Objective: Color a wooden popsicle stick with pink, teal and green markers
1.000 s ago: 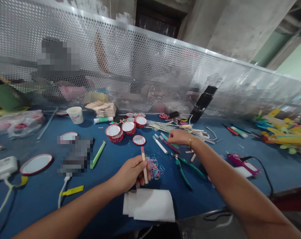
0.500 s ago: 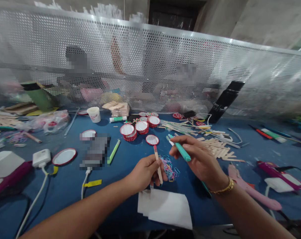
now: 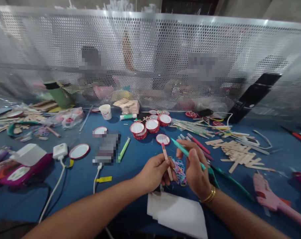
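My left hand pinches a wooden craft stick, tilted upright, its upper end coloured red. A slim teal marker pen is in my right hand, held like a pencil. Its tip points up and left, close to the stick but apart from it. Between my hands lies a heap of small pastel loops, partly hidden by fingers. White paper sheets lie below my hands. Just beyond the stick is a round white disc with a red rim.
Loose craft sticks and a pink glue gun lie to the right. Red-rimmed round tins stand ahead. A phone with a white cable and a green marker are left. A perforated metal screen spans the back.
My right hand has turned the teal marker from pointing down and right to a pencil grip. My left hand still holds the stick. The view has shifted left.
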`<state>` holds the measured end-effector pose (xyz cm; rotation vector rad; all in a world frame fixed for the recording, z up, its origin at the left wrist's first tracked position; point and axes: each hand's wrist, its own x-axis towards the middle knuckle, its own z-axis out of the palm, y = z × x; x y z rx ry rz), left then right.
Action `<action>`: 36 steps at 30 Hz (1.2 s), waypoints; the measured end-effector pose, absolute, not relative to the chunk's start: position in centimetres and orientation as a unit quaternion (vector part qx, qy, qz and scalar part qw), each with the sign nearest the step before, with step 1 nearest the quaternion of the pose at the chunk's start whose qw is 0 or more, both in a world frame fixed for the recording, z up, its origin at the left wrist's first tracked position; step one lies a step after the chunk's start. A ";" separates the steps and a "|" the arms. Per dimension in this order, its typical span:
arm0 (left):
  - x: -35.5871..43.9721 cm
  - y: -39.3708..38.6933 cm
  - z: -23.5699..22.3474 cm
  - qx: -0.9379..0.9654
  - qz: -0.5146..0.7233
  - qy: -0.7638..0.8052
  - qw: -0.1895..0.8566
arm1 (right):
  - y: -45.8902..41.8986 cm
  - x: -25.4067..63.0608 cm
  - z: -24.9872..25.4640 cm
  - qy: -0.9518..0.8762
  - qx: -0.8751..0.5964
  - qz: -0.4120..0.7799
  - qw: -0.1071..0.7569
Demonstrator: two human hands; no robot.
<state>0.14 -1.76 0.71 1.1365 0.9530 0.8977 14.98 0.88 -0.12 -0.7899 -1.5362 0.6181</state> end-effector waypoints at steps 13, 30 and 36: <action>0.2 -1.9 1.1 0.478 0.445 0.446 0.613 | -0.3 15.9 0.2 -0.749 -0.309 0.108 0.576; 0.4 -1.9 1.4 0.527 0.397 0.457 0.596 | 0.0 15.3 0.6 -0.771 -0.308 0.026 0.557; 0.3 -1.9 1.1 0.547 0.381 0.470 0.579 | 0.1 15.1 0.8 -0.768 -0.296 0.010 0.568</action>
